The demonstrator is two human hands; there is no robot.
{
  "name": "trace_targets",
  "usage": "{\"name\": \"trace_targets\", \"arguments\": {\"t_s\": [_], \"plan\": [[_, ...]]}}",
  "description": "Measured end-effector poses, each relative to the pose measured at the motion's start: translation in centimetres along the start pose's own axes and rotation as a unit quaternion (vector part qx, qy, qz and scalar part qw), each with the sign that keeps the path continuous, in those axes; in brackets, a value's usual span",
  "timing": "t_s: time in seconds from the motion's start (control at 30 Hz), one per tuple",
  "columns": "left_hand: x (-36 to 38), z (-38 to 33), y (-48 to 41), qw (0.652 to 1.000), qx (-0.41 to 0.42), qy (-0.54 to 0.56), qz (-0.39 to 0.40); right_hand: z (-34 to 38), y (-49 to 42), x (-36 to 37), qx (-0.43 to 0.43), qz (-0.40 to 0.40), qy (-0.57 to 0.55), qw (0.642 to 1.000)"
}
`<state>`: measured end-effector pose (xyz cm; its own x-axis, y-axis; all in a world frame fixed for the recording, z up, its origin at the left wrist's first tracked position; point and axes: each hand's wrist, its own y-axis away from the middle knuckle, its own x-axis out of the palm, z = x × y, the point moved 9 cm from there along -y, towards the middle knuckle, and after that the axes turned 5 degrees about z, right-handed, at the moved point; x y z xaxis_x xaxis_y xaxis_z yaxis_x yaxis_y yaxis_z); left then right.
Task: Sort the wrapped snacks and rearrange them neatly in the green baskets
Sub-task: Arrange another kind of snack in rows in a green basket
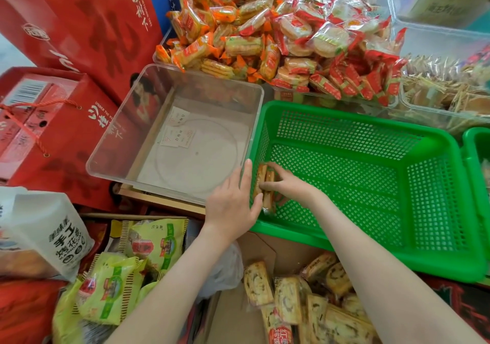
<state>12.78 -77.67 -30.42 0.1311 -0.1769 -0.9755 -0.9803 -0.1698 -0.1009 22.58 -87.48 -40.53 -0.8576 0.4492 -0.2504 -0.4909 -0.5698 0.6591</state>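
Note:
A large green basket [424, 184] stands in front of me. In its near left corner stand a couple of wrapped snack slices [266, 184], upright on edge against the left wall. My right hand [289, 184] is inside the basket and its fingers curl over these slices. My left hand [233, 203] lies flat with straight fingers against the outside of the basket's left wall. More wrapped slices of the same kind [299, 301] lie in an open cardboard box below the basket. A second green basket [477, 163] shows at the right edge.
A clear plastic bin [132, 142] holding only small sachets sits left of the basket. Behind are bins heaped with orange-wrapped crackers [212, 33], red-wrapped rice cakes [331, 51] and pale pastries [445, 86]. Red gift boxes [53, 99] and yellow-green bags [114, 285] fill the left.

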Motion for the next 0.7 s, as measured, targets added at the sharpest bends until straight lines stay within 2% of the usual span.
{"name": "trace_targets", "arguments": {"t_s": [0.1, 0.17, 0.27, 0.33, 0.4, 0.47, 0.53, 0.57, 0.63, 0.7], "plan": [[0.3, 0.0, 0.1, 1.000, -0.006, 0.016, 0.016, 0.3, 0.8, 0.7, 0.013, 0.051, 0.008, 0.999], [0.0, -0.2, 0.1, 1.000, -0.010, 0.004, 0.006, 0.2, 1.8, 0.9, 0.019, 0.051, 0.018, 0.998], [-1.6, -1.5, 1.0, 0.996, 0.025, -0.033, -0.074, 0.0, 4.4, 0.3, 0.003, -0.031, 0.069, 0.997], [-2.1, -2.8, 3.4, 0.988, 0.061, -0.014, -0.141, 0.0, 7.3, 0.5, -0.030, -0.063, 0.111, 0.991], [-1.0, -3.8, 7.2, 0.985, 0.070, 0.035, -0.156, 0.0, 11.2, 0.6, -0.082, -0.136, 0.169, 0.973], [1.9, -3.9, 10.8, 0.987, 0.043, 0.117, -0.105, 0.3, 16.1, 0.4, -0.174, -0.272, 0.211, 0.923], [5.8, -3.9, 13.8, 0.984, -0.008, 0.180, -0.007, -0.8, 20.6, 1.8, -0.241, -0.362, 0.217, 0.874], [7.6, -4.2, 15.0, 0.978, -0.030, 0.202, 0.047, -1.8, 21.9, 3.2, -0.260, -0.368, 0.226, 0.864], [10.8, -5.0, 16.5, 0.963, -0.071, 0.208, 0.154, -4.7, 22.2, 7.0, -0.253, -0.316, 0.269, 0.874], [13.7, -5.2, 17.3, 0.945, -0.123, 0.174, 0.250, -9.1, 20.3, 10.3, -0.168, -0.239, 0.312, 0.904]]}}
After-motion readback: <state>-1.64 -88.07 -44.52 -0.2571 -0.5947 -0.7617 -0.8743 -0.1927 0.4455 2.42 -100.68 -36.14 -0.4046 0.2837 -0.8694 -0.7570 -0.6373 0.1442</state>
